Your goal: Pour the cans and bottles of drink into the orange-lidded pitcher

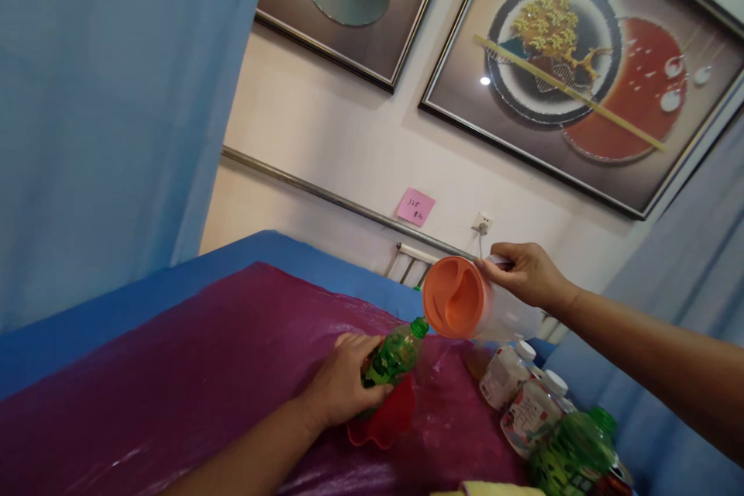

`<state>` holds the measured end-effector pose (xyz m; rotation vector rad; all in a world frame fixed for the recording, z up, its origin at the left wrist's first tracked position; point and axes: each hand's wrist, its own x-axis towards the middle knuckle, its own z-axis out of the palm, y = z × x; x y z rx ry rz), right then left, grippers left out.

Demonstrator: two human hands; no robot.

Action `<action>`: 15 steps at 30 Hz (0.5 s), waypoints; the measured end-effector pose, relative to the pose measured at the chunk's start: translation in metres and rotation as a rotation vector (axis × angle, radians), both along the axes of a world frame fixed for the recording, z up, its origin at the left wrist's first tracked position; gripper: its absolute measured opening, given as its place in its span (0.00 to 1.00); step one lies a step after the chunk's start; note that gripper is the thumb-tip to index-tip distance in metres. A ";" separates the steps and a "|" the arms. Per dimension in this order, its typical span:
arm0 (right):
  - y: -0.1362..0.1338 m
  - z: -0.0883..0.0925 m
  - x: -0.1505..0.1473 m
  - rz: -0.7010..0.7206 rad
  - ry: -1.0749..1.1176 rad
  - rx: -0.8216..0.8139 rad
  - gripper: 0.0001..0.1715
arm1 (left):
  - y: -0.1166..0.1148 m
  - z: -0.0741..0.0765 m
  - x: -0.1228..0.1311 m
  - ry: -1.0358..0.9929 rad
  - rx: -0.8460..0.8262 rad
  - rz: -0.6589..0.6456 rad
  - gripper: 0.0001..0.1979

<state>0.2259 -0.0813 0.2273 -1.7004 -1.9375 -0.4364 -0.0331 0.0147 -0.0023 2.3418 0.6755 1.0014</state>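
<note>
My left hand (347, 378) is wrapped round a green plastic bottle (400, 353), which leans to the right with its green neck near the pitcher's lid. Whether the bottle is capped I cannot tell. Below it, a red bowl with a wavy rim (387, 422) rests on the purple plastic sheet, partly hidden by the hand and bottle. My right hand (526, 275) grips the handle of a clear pitcher (508, 316) with an orange lid (452, 296). The pitcher is tipped over in the air, its lid facing me and the bottle.
White-capped bottles (504, 373), a larger green bottle (573, 453) and a can (619, 477) stand at the right. A yellow cloth (494, 490) lies at the bottom edge. The purple sheet (191, 372) covers a blue surface (244, 252). Blue curtains (105, 132) hang at both sides.
</note>
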 end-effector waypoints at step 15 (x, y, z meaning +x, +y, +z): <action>-0.002 0.000 -0.002 0.006 0.004 -0.020 0.28 | -0.001 0.001 0.000 0.001 -0.009 0.004 0.23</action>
